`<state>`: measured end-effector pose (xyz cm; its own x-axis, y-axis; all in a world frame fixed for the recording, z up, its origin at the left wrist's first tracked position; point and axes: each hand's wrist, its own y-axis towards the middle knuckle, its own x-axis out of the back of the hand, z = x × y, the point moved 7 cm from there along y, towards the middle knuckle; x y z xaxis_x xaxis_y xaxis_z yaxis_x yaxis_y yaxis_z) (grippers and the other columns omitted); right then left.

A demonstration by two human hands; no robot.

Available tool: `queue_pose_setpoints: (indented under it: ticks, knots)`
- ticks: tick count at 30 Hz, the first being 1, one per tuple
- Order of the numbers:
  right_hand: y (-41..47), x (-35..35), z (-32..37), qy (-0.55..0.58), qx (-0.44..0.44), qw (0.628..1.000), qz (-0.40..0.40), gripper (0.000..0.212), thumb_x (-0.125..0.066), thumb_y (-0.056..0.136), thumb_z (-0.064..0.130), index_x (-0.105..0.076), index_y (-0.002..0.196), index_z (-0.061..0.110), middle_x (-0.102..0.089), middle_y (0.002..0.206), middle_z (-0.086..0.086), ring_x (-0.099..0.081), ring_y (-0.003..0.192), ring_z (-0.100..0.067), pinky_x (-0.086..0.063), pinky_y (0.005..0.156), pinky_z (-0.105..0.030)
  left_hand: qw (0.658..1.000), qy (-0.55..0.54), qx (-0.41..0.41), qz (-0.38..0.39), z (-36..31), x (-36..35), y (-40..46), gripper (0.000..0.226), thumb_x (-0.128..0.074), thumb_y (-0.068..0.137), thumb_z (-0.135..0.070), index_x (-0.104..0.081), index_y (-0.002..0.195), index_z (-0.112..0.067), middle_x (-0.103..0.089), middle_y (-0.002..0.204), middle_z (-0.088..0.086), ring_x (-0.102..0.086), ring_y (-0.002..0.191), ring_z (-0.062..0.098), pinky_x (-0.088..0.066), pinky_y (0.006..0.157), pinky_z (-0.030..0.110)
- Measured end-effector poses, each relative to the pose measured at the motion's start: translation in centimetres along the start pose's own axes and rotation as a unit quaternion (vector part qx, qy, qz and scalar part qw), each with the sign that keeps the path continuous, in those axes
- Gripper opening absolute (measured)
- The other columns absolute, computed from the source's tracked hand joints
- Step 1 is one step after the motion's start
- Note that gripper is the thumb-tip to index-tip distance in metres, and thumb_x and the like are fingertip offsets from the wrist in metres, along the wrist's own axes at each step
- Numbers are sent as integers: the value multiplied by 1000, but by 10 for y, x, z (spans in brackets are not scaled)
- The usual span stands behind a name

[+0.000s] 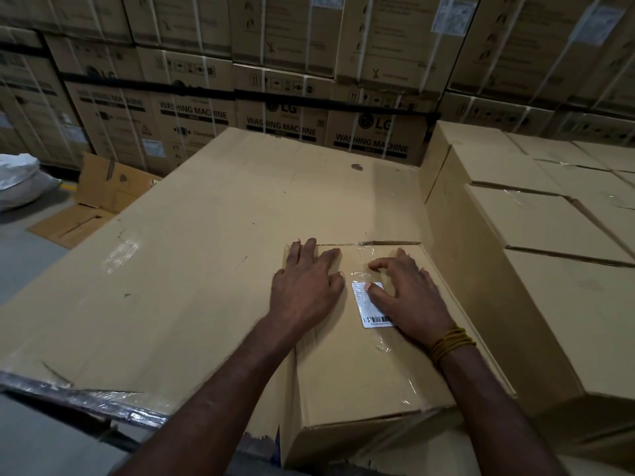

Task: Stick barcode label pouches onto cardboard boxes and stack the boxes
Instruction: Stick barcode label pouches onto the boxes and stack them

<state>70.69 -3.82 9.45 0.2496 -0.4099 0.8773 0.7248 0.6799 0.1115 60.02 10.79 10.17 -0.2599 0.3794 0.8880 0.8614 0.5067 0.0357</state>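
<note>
A small cardboard box (357, 376) lies in front of me on a large flat cardboard surface (192, 255). On its top sits a clear pouch holding a white barcode label (364, 305). My left hand (305, 286) rests flat on the box's far left part, fingers spread and straight. My right hand (409, 300) lies over the pouch's right side, its thumb on the label and its fingers pressing the plastic down. A yellow thread band circles my right wrist.
Stacked plain cardboard boxes (536, 214) rise directly to the right of the small box. A wall of washing machine cartons (281, 108) stands behind. Flattened cardboard (99, 197) and a white sack (20, 176) lie on the floor at left.
</note>
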Motion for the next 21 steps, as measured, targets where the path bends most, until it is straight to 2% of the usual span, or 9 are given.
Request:
queue_pose_setpoints:
  ticks: [4, 8, 11, 14, 16, 19, 21]
  knots:
    - [0, 1, 1, 10, 0, 1000, -8, 23, -57, 92, 42, -51, 114, 35, -31, 157, 1, -10, 152, -14, -8, 120, -37, 1000, 4, 1, 2, 0, 0, 0, 52, -40, 103, -45, -30, 153, -39, -9, 168, -4, 2, 155, 19, -30, 115, 49]
    - [0, -1, 0, 10, 0, 1000, 3, 35, -52, 91, 49, -48, 124, 40, -24, 161, -1, -9, 152, -15, -7, 121, -38, 1000, 6, 2, 1, 0, 0, 0, 51, -40, 103, -44, -31, 153, -39, -10, 168, -4, 1, 155, 19, -31, 114, 48]
    - [0, -2, 0, -11, -9, 1000, 19, 44, -51, 95, 46, -42, 138, 43, -15, 164, -4, -7, 152, -16, -4, 121, -37, 1000, 9, 3, -1, -1, 1, 0, 51, -39, 103, -44, -31, 153, -39, -10, 168, -4, 1, 155, 18, -32, 114, 47]
    - [0, 0, -1, 7, -1, 1000, 1, 32, -54, 93, 45, -49, 123, 40, -27, 159, -1, -10, 152, -16, -8, 121, -39, 1000, 8, 3, 1, -1, 1, -1, 51, -40, 103, -44, -31, 153, -39, -10, 167, -5, 1, 155, 18, -32, 113, 47]
    - [0, -1, -1, 10, 0, 1000, -2, 31, -52, 89, 50, -49, 118, 39, -31, 156, 1, -12, 151, -16, -11, 121, -41, 1000, 7, 3, 2, -1, 1, -1, 51, -40, 103, -43, -31, 153, -39, -10, 168, -5, 2, 155, 18, -32, 114, 46]
    - [0, -2, -1, -12, -3, 1000, 15, 44, -48, 90, 52, -45, 133, 42, -21, 162, -2, -11, 152, -17, -8, 121, -40, 1000, 6, 4, 3, -1, 2, -1, 51, -39, 103, -43, -31, 153, -38, -9, 168, -5, 2, 155, 18, -31, 114, 47]
    - [0, -2, -2, -14, -5, 1000, 19, 45, -48, 91, 52, -43, 134, 42, -19, 162, -2, -10, 152, -16, -7, 122, -39, 1000, 6, 3, 1, -1, 2, 0, 51, -40, 103, -44, -31, 153, -38, -9, 168, -4, 2, 155, 18, -31, 114, 47]
